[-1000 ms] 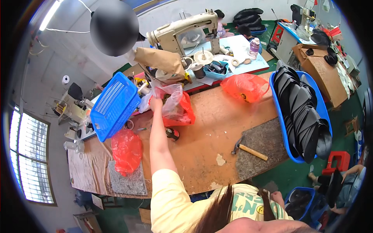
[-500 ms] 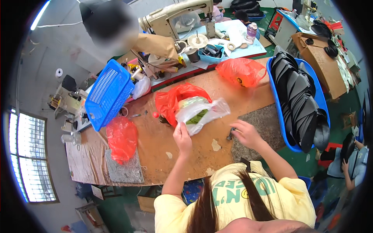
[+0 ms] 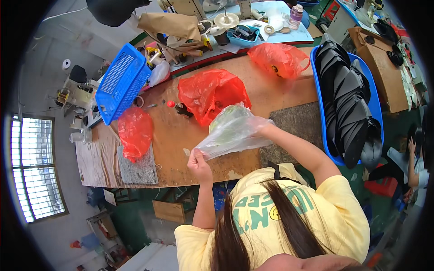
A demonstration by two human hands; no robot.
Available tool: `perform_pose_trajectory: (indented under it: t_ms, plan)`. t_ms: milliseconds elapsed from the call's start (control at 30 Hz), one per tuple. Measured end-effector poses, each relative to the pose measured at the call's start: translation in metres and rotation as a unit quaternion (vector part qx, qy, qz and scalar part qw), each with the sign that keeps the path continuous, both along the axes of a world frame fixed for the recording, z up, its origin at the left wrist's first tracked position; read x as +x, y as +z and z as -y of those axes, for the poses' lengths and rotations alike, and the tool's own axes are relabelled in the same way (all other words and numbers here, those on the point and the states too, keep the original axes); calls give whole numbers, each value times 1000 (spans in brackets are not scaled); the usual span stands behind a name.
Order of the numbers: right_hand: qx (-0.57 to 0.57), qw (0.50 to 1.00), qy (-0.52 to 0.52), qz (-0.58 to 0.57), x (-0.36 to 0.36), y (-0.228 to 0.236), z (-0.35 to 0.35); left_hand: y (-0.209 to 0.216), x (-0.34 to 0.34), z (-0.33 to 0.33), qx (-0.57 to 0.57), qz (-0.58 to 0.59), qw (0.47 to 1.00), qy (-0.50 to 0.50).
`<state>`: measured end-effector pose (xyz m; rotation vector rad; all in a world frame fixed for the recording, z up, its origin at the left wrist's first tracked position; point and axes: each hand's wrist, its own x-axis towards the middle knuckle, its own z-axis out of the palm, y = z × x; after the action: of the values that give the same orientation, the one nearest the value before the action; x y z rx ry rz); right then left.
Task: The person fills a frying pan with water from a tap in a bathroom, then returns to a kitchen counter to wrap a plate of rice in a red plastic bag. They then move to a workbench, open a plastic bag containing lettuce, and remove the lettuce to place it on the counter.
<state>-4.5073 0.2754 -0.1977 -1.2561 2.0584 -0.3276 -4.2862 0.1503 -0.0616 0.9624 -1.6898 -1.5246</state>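
Head view, and all eyes on the clear bag (image 3: 231, 139), stretched between two hands over the near half of the table (image 3: 174, 140)! Left hand (image 3: 199, 166) has its fingers pinched together on one corner, down by the near edge. Right hand (image 3: 262, 126) is up at the other side, its fingers veiled by the film; whether they grip or spread, I cannot tell. Pale greens (image 3: 222, 121) show through the plastic, at the end away from the person.

Just beyond sits the red bag (image 3: 212, 95), crumpled, its lower edge right by the clear one; touching or not, hard to call. Close on its left, a dark bottle (image 3: 183, 110) with a red cap.

Out wide, a second red bag (image 3: 276, 59) lies at the far right of the table, a third (image 3: 135, 133) at the left, partly over a grey slab (image 3: 139, 170). Behind that one, a blue basket (image 3: 118, 86) leans at a tilt. And on the right flank, beyond the dark mat (image 3: 296, 122), a blue crate (image 3: 319, 100) brims with black pieces (image 3: 344, 97), overlapping in a long row.
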Motion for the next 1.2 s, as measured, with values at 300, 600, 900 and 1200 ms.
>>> perform_pose_trajectory:
  t_ms: [300,600,900,1200]
  plan:
    - [-215,957,128,-146,31,11,74,12,-40,-31,-590,194,753,-219]
    - [15,992,88,-90,27,-2,70,-94,-4,40,-509,410,712,-258]
    - [-109,972,116,-173,34,33,121,17,12,19,-462,429,753,-189]
    - [-317,909,180,-199,28,-37,172,-105,-47,53,-196,381,876,-223]
